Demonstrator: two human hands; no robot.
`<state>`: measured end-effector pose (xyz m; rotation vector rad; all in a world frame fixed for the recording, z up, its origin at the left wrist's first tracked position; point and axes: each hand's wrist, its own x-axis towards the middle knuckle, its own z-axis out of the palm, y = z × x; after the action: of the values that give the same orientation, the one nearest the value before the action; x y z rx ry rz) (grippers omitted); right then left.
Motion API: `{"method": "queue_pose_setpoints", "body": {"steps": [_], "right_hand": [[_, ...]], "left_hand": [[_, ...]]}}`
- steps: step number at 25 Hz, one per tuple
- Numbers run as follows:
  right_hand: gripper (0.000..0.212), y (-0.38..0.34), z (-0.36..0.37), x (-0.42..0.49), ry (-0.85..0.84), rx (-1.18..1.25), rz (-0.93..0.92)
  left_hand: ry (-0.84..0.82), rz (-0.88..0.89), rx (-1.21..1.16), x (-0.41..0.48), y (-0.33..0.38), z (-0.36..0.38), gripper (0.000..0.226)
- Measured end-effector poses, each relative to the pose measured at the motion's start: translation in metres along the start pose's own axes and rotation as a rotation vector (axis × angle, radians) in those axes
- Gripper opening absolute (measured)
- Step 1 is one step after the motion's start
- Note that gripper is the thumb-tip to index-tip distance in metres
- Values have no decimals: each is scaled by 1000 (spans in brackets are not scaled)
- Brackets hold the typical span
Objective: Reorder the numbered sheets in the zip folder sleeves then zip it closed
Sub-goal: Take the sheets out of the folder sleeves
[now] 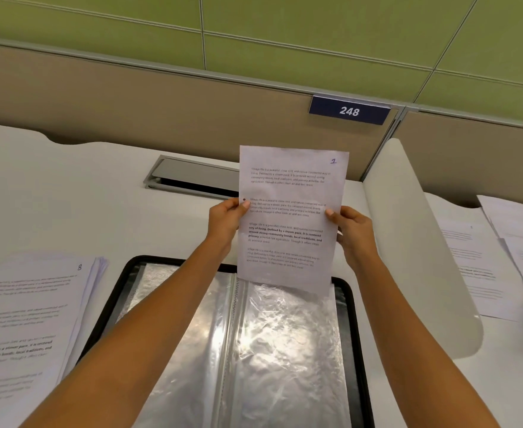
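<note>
A black zip folder (357, 319) lies open on the desk in front of me, showing clear plastic sleeves (284, 341) on both sides of its spine. I hold the sheet numbered 1 (291, 193) upright above the right-hand sleeve. Its bottom edge sits at the top of that sleeve. My left hand (224, 219) pinches the sheet's left edge, thumb on the front. At the right edge my right hand (354, 233) pinches it the same way.
A stack of printed sheets (31, 319) with number 8 on top lies left of the folder. A white curved divider (423, 242) stands at the right, with more papers (482, 267) beyond it. A cable hatch (192, 177) and a partition labelled 248 (349, 110) are behind.
</note>
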<state>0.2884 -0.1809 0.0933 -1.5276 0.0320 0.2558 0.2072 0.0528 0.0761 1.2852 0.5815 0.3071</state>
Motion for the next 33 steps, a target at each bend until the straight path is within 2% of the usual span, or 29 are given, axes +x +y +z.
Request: {"method": "queue_pose_setpoints", "body": {"steps": [8, 17, 25, 33], "right_hand": [[21, -28, 9, -23, 7, 5, -110], [20, -38, 53, -64, -55, 5, -172], [18, -13, 151, -117, -186, 9, -94], [11, 34, 268, -172, -293, -53, 76]], "left_hand": [[-24, 181, -69, -20, 42, -8, 16], [7, 248, -98, -51, 63, -66, 9], [197, 233, 3, -78, 75, -188, 17], [387, 71, 109, -94, 56, -337, 23]]}}
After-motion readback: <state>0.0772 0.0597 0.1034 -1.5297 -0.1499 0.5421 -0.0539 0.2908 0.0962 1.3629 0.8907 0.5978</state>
